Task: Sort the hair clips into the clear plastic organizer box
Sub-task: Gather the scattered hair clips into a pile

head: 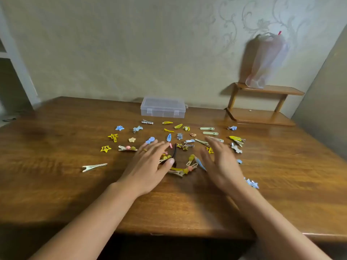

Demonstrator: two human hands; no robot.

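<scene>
Hovering flat — both hands (150, 162) over scattered hair clips (180, 166).

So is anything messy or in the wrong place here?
Yes. The hair clips lie scattered loose across the wooden table rather than in the clear organizer box, which sits shut at the back. One long cream clip lies apart at the left. Nothing looks broken.

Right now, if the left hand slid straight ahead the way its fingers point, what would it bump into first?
Probably the blue snap clip, just beyond the left hand and its fingertips. The closed organizer box lies farther along; depth is uncertain.
</scene>
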